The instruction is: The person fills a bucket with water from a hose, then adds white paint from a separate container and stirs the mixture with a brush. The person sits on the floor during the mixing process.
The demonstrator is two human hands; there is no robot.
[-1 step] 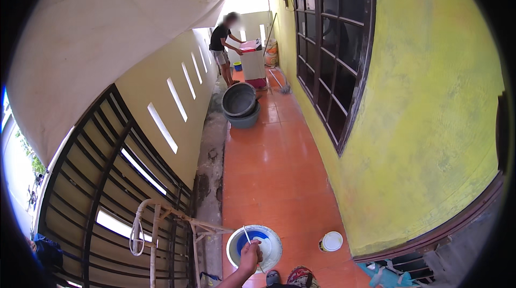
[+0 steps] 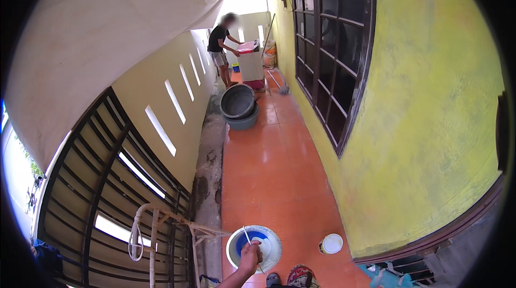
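Observation:
My left hand (image 2: 250, 256) comes in from the lower edge, its fingers closed around a thin pale stick (image 2: 246, 234). Hand and stick are over a round whitish basin (image 2: 232, 258), which shows blue (image 2: 243, 242) and white inside. The stick's lower end sticks out below my fist. What exactly lies in the basin is partly covered by the hand. My right hand is out of view. A dark shoe (image 2: 273, 279) and a patterned dark red fabric (image 2: 302, 276) show just right of the basin.
A white-lidded tub (image 2: 331, 243) stands on the orange tiles. A pale metal frame (image 2: 154, 239) and black railing (image 2: 102, 180) flank the left. Ahead are stacked grey basins (image 2: 237, 101) and a person (image 2: 219, 41) at a pale cabinet-like box (image 2: 251, 67). A mop (image 2: 283, 90) lies beyond.

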